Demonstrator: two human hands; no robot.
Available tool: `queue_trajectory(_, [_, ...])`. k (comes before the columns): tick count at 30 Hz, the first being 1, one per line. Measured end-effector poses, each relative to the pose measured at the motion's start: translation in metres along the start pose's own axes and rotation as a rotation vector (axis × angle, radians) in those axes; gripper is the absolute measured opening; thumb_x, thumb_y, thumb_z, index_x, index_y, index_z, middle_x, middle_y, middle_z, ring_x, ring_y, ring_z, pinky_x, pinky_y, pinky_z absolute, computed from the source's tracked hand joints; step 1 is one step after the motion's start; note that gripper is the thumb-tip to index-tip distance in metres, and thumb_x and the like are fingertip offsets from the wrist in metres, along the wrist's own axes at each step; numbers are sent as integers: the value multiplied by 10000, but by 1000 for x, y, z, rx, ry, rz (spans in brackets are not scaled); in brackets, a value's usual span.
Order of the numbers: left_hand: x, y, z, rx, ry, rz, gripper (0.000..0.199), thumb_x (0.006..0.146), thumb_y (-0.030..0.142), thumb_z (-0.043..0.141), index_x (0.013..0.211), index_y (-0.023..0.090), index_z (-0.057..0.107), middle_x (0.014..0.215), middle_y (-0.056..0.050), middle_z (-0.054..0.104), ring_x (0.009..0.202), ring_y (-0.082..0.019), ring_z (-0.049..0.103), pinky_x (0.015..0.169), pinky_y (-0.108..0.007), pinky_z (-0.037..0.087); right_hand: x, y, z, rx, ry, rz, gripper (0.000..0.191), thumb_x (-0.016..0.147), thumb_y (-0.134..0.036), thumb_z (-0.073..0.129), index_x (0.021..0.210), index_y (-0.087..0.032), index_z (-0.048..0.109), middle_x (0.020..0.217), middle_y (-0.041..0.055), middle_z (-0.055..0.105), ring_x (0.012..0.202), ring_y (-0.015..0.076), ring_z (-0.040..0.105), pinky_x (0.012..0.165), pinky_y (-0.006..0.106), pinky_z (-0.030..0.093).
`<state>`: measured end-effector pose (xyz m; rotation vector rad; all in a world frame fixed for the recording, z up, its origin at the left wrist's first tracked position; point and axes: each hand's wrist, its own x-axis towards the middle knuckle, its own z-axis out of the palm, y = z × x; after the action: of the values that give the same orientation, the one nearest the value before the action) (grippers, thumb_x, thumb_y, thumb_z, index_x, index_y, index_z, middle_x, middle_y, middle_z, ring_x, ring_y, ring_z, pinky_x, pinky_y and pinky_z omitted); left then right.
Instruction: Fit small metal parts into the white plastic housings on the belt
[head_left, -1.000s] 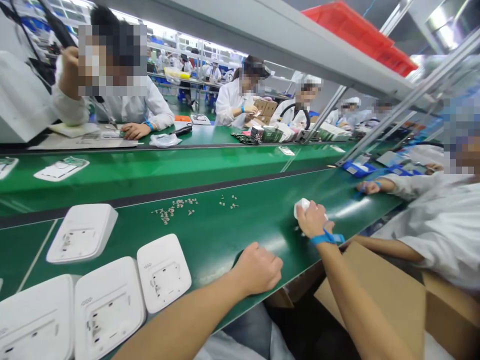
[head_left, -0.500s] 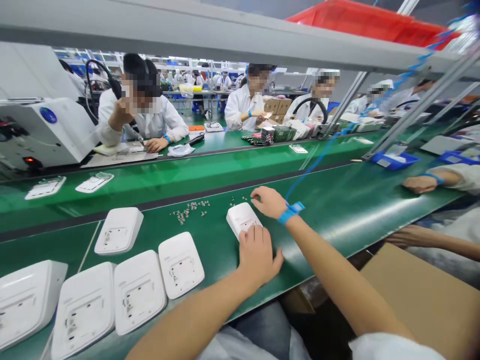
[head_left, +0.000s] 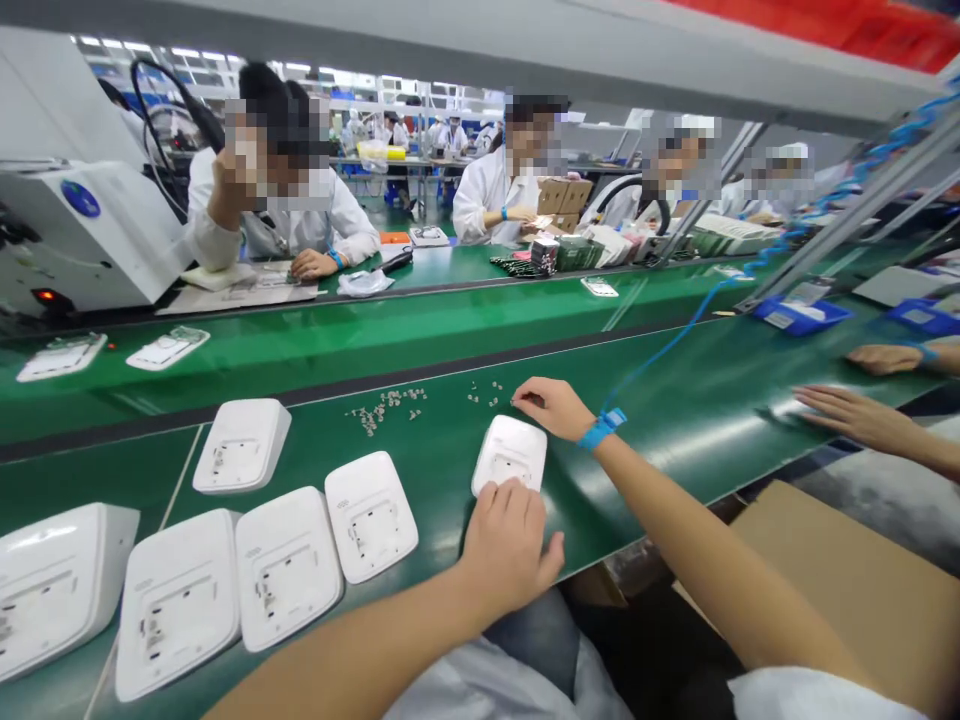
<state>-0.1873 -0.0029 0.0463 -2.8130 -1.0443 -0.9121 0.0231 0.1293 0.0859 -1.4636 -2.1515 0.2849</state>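
A white plastic housing (head_left: pixel 511 448) lies on the green bench in front of me. My left hand (head_left: pixel 510 545) rests on its near edge, fingers bent over it and thumb apart. Beyond the housing's right corner, my right hand (head_left: pixel 551 408) has thumb and forefinger pinched together at the bench surface; what they hold, if anything, is too small to make out. A blue strap circles that wrist. Small metallic parts (head_left: pixel 487 393) lie scattered just left of my right fingertips, and a larger scatter (head_left: pixel 382 408) lies further left.
Several white housings (head_left: pixel 289 568) stand at the left, one (head_left: pixel 241 445) further back. A green conveyor (head_left: pixel 420 325) runs beyond the bench. Co-workers sit opposite; a co-worker's hand (head_left: pixel 862 410) is at the right. A blue coiled cord (head_left: pixel 780 240) hangs at the right, near a blue tray (head_left: pixel 806 312).
The housing under my left hand has turned and sits more upright in view. A co-worker's hand at the right has come up onto the bench. The camera view has shifted slightly.
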Motion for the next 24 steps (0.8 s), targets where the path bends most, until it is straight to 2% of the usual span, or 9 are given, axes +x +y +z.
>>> queue_trajectory(4, [5, 1, 0, 35, -40, -144, 707, 865, 524, 534, 1356, 20, 472, 1372, -240, 504, 1369, -412, 372, 1027, -510, 373, -21, -27, -21, 57, 15, -228, 146, 921, -226, 533, 892, -191, 672, 902, 51, 663, 760, 154, 603, 687, 288, 494])
queue_trajectory(7, [5, 1, -1, 19, -63, -172, 717, 888, 534, 504, 1382, 16, 451, 1379, -225, 506, 1381, -415, 353, 1047, -526, 344, -31, -44, -26, 36, 2, -303, 140, 941, -222, 539, 909, -196, 673, 938, 62, 660, 769, 158, 605, 694, 303, 515])
queue_trajectory(10, [5, -2, -3, -26, -71, -115, 646, 914, 519, 471, 1353, 44, 488, 1313, -196, 559, 1354, -398, 389, 1046, -526, 341, -35, -52, -22, -44, -29, -361, 165, 963, -207, 519, 934, -198, 681, 935, 69, 673, 846, 184, 621, 734, 325, 525])
queue_trajectory(14, [6, -4, -5, -96, -57, -5, 478, 934, 481, 454, 1173, 94, 602, 1151, -142, 634, 1258, -337, 489, 1072, -513, 331, -42, -50, -12, -153, -123, -471, 219, 983, -187, 481, 930, -195, 693, 911, 71, 677, 890, 199, 611, 783, 342, 512])
queue_trajectory(17, [9, -5, -3, -130, 0, 23, 371, 937, 440, 457, 997, 127, 647, 1004, -117, 659, 1139, -285, 566, 1062, -479, 362, -50, -46, -7, -213, -148, -512, 238, 990, -178, 470, 906, -183, 693, 898, 72, 677, 853, 192, 594, 762, 329, 477])
queue_trajectory(20, [13, -7, 0, -125, 70, 26, 348, 943, 413, 448, 886, 145, 662, 878, -98, 667, 957, -238, 625, 1022, -441, 420, -59, -46, -7, -273, -156, -523, 237, 996, -193, 472, 908, -177, 692, 878, 70, 682, 808, 184, 571, 731, 323, 426])
queue_trajectory(24, [15, -8, 2, -105, 100, 27, 359, 947, 381, 437, 786, 159, 668, 754, -76, 671, 789, -195, 642, 963, -374, 488, -63, -50, -7, -299, -170, -539, 232, 1000, -214, 482, 932, -188, 702, 896, 65, 693, 797, 179, 559, 701, 329, 380])
